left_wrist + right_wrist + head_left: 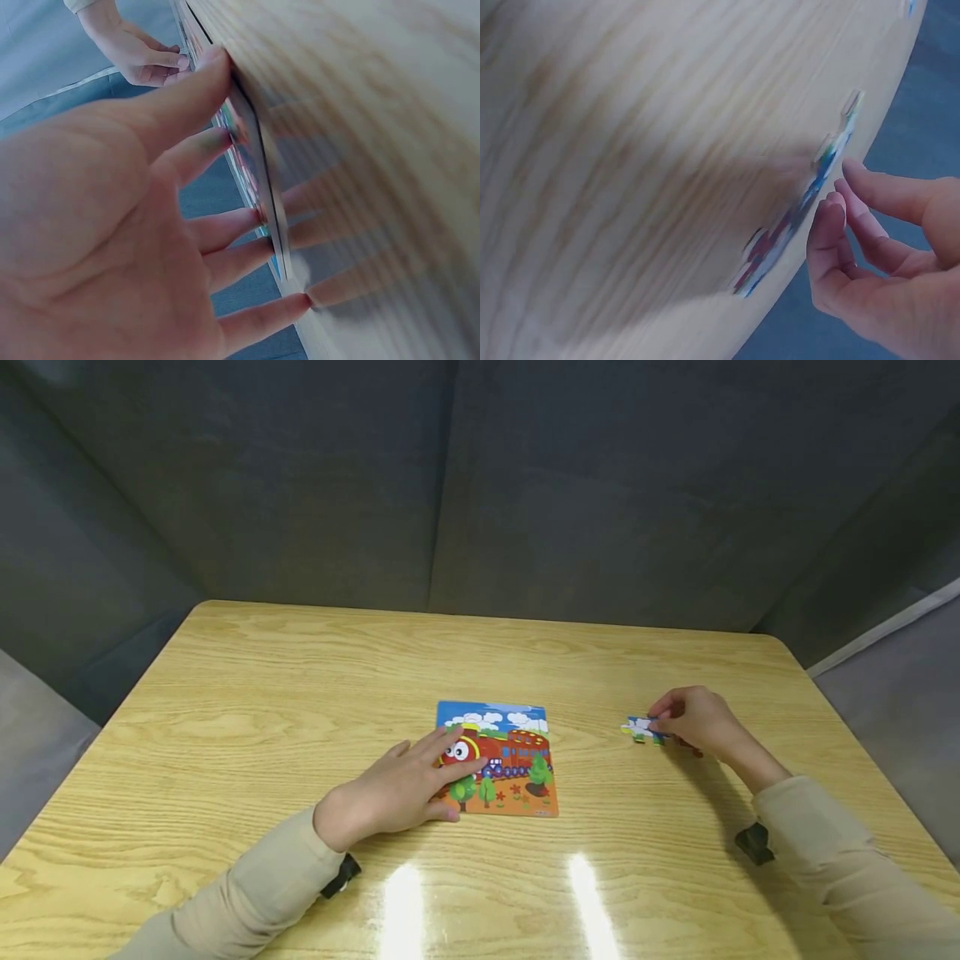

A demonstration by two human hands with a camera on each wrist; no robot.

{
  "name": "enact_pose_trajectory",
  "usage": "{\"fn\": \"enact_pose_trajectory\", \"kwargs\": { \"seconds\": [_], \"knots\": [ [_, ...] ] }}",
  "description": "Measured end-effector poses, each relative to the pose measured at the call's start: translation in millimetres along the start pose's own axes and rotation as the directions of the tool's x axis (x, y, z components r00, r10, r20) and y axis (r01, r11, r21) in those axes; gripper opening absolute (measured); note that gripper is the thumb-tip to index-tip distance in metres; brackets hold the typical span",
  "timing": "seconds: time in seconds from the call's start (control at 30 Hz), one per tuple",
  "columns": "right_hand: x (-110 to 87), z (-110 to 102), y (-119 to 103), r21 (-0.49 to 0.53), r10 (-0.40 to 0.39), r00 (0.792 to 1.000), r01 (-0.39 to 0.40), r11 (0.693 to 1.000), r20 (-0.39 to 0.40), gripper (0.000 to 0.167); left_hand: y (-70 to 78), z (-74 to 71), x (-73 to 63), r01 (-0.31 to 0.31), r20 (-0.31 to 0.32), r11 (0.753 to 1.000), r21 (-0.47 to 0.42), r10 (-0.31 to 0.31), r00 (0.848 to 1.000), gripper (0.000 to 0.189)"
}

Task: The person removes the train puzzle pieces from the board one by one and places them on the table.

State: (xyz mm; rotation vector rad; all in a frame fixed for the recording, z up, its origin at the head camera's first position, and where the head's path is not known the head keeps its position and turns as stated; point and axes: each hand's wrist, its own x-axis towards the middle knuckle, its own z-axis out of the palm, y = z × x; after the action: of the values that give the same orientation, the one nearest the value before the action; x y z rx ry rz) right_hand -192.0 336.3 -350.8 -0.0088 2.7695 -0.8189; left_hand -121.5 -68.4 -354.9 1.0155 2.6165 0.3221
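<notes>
A square train picture puzzle [517, 789] lies flat on the wooden table, its train, clouds and trees facing up. My left hand [405, 785] rests on the left part of it with the fingers spread. In the left wrist view, the fingers of the left hand [112, 217] reach across the puzzle's edge [262, 180]. To the right, small jigsaw pieces [637, 727] with cloud and green markings lie on the table. My right hand [701, 722] is over them, fingers bent and thumb near the fingertips. The right wrist view shows the right hand [885, 247] beside the pieces [802, 202], nothing visibly pinched.
The wooden table [300, 693] has rounded far corners. Dark grey cloth panels [315, 485] stand behind it and at the sides. Light glare falls on the near part of the tabletop. A black device [753, 843] sits under the right sleeve.
</notes>
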Motion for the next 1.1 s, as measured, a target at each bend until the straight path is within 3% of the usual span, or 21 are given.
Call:
{"fn": "enact_pose_trajectory", "kwargs": {
  "seconds": [0.13, 0.3, 0.53, 0.67, 0.83, 1.1],
  "knots": [
    [-0.7, 2.5, -11.7, 0.025, -0.042, 0.999, 0.042, 0.999, 0.0, 0.021, 0.1, -0.8, -0.8, 0.0, 0.003, 1.0, -0.011, 0.0, 1.0, 0.067],
    [0.2, 19.7, -43.8, 0.125, -0.119, 0.993, 0.116, 0.985, 0.016, 0.024, -0.4, -0.5, -1.9, -0.007, 0.003, 1.0, -0.021, 0.007, 1.0, 0.067],
    [12.0, 59.7, -100.6, 0.363, -0.153, 0.982, 0.105, 0.926, 0.107, 0.025, 1.0, -2.1, -8.2, -0.012, -0.002, 0.999, -0.039, 0.012, 1.0, 0.068],
    [16.9, 81.2, -130.1, 0.444, -0.173, 0.974, 0.091, 0.891, 0.148, 0.024, 0.8, -1.4, -17.8, -0.002, -0.001, 0.998, -0.062, 0.002, 1.0, 0.069],
    [20.0, 100.1, -156.3, 0.449, -0.18, 0.972, 0.096, 0.888, 0.149, 0.021, -0.7, 0.7, -28.7, 0.026, 0.008, 0.997, -0.077, -0.026, 1.0, 0.072],
    [21.2, 109.4, -170.1, 0.435, -0.155, 0.978, 0.08, 0.897, 0.138, 0.019, -0.5, 3.3, -32.1, 0.023, -0.019, 0.998, -0.051, -0.024, 1.0, 0.072]
  ]
}}
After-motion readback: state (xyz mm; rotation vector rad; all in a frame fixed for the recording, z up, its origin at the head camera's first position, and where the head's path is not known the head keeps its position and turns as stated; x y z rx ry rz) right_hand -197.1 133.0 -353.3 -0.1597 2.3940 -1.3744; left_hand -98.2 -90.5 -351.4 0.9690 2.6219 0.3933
